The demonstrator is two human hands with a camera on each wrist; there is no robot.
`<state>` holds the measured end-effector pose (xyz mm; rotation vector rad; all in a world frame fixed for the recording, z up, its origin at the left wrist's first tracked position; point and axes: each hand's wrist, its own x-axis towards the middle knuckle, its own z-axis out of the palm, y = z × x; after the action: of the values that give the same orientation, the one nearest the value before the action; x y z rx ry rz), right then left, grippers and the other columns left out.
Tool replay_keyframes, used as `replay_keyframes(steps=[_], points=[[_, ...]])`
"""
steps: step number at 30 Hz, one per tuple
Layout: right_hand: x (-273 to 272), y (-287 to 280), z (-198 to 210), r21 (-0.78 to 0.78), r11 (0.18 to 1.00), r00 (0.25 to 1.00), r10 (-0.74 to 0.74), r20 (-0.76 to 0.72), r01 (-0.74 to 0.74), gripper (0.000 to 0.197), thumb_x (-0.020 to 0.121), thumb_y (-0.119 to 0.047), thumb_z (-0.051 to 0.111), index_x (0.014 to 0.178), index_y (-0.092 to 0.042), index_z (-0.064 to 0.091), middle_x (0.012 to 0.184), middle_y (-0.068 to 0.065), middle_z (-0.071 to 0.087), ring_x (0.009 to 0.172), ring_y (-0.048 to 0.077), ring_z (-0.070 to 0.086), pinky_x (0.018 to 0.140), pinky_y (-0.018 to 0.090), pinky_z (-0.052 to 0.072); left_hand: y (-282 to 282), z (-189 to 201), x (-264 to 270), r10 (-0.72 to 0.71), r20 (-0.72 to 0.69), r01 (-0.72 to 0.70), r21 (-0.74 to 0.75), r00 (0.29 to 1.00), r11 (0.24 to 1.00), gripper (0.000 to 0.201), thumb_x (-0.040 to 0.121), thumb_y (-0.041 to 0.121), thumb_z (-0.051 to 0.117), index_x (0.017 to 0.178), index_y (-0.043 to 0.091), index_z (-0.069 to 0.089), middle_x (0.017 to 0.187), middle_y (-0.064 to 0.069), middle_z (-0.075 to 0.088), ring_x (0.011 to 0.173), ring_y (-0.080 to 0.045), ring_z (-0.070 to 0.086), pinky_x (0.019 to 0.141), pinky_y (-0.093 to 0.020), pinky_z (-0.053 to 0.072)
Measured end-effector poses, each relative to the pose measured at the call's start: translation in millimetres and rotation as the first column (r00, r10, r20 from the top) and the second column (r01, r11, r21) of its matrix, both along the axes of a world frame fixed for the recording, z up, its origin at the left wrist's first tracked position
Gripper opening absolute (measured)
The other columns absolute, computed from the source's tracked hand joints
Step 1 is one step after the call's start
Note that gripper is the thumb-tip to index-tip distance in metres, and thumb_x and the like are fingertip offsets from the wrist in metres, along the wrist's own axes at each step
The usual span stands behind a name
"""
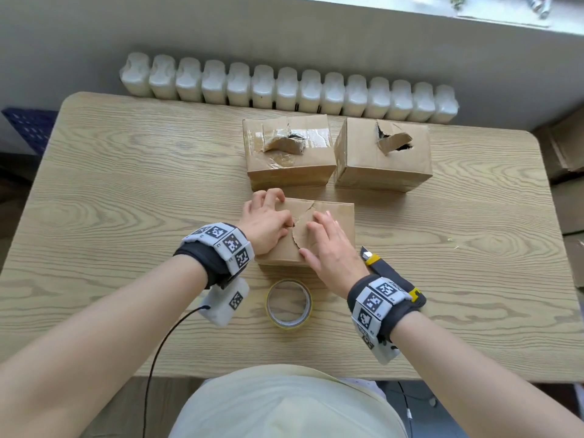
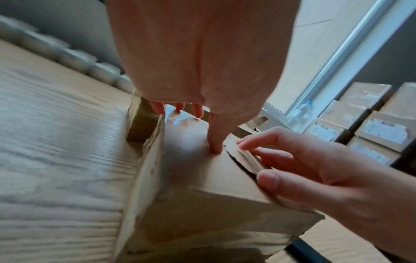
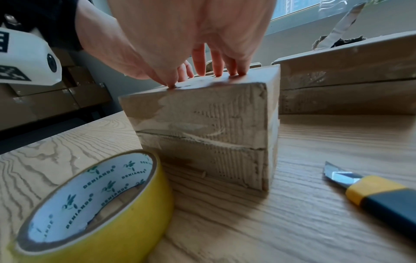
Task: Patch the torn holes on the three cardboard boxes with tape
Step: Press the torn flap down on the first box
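Near box [image 1: 331, 216] long axis left-right, tear up, left hand [image 1: 265, 222] and right hand [image 1: 331, 248] fingers flat on it

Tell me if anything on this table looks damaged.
Yes. All three boxes have torn tops: the far right box gapes open, the far left box bulges through old tape, and the near box shows a jagged tear.

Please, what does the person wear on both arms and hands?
Both forearms are bare, no sleeves or gloves. Each wrist has a dark band carrying white blocks with black square-code markers, and a white camera unit hangs below. A thin black cable runs from the left unit.
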<state>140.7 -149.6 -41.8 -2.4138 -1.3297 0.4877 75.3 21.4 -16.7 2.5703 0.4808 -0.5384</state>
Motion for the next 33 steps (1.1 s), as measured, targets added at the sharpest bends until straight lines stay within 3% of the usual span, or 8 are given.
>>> replay_keyframes(steps=[9,11,14,17,20,24,29,33], points=[[-0.6,1.0,-2.6,-0.007,1.000,0.999,0.002,0.052,-0.002,0.049,0.087,-0.023,0.066,0.126,0.001,0.051,0.142,0.022,0.042,0.137,0.039,0.031,0.113,0.042,0.018,-0.3,-15.7,-8.0,0.140,0.173,-0.116,-0.141,0.975,0.983,0.018,0.089,0.020,0.061,0.106,0.020,0.068,0.140,-0.001,0.030,0.127,-0.027,0.016,0.104,-0.042,0.025],[0.1,0.2,-1.7,-0.015,1.000,0.999,0.016,0.044,-0.015,0.051,0.089,-0.026,0.062,0.132,-0.003,0.048,0.145,0.020,0.037,0.140,0.037,0.026,0.115,0.040,0.014,2.9,-19.0,-8.8,0.138,0.238,-0.105,-0.146,0.962,0.984,0.017,0.085,0.021,0.066,0.101,0.019,0.073,0.135,-0.004,0.039,0.123,-0.029,0.023,0.105,-0.042,0.026],[1.2,-0.5,0.1,-0.022,0.999,0.997,0.038,0.066,-0.036,0.055,0.091,-0.030,0.059,0.141,-0.013,0.041,0.146,0.019,0.036,0.141,0.036,0.026,0.115,0.039,0.015,10.4,-17.1,-9.8,0.146,0.354,-0.089,-0.172,0.924,0.981,0.019,0.076,0.020,0.077,0.094,0.015,0.075,0.122,-0.004,0.053,0.115,-0.029,0.036,0.101,-0.027,0.026],[2.1,-0.6,0.5,-0.056,0.997,0.988,0.057,0.145,-0.049,0.053,0.092,-0.039,0.049,0.143,-0.024,0.039,0.143,0.018,0.040,0.136,0.035,0.034,0.110,0.044,0.030,15.4,-18.2,-15.3,0.088,0.403,-0.035,-0.136,0.911,0.990,0.039,0.072,0.022,0.080,0.108,0.013,0.068,0.120,-0.004,0.059,0.114,-0.028,0.043,0.101,-0.036,0.037],[3.7,-0.3,0.2,-0.114,0.992,0.978,0.081,0.192,-0.060,0.054,0.092,-0.047,0.031,0.140,-0.027,0.044,0.142,0.016,0.044,0.132,0.035,0.041,0.104,0.046,0.037,14.6,-24.3,-25.9,-0.044,0.389,0.070,-0.053,0.920,0.996,0.051,0.081,0.037,0.069,0.126,0.015,0.060,0.134,-0.006,0.052,0.124,-0.030,0.038,0.102,-0.044,0.040],[4.8,0.6,2.0,-0.064,0.991,0.981,0.122,0.149,-0.114,0.054,0.092,-0.044,0.032,0.135,-0.017,0.051,0.142,0.015,0.045,0.134,0.038,0.039,0.105,0.047,0.036,15.4,-26.1,-35.3,-0.173,0.297,0.164,0.057,0.939,0.985,0.072,0.080,0.063,0.036,0.136,0.021,0.050,0.147,-0.002,0.041,0.137,-0.023,0.030,0.104,-0.045,0.041],[-3.7,-15.7,-4.6,-0.090,0.972,0.949,0.231,0.213,-0.217,0.052,0.093,-0.041,0.036,0.137,-0.016,0.049,0.146,0.009,0.043,0.136,0.027,0.038,0.110,0.043,0.035,10.8,-29.1,-40.4,-0.215,0.273,0.189,0.120,0.938,0.975,0.064,0.088,0.054,0.049,0.145,0.026,0.036,0.157,0.004,0.021,0.145,-0.018,0.015,0.116,-0.034,0.019],[-1.6,-17.4,-4.3,-0.064,0.979,0.975,0.201,0.099,-0.195,0.056,0.093,-0.038,0.048,0.144,-0.019,0.037,0.155,0.003,0.027,0.144,0.021,0.021,0.118,0.040,0.019,5.4,-24.3,-43.3,-0.186,0.202,0.178,0.055,0.962,0.982,0.069,0.089,0.050,0.051,0.148,0.023,0.026,0.159,0.006,0.011,0.147,-0.014,0.002,0.119,-0.035,0.013]])
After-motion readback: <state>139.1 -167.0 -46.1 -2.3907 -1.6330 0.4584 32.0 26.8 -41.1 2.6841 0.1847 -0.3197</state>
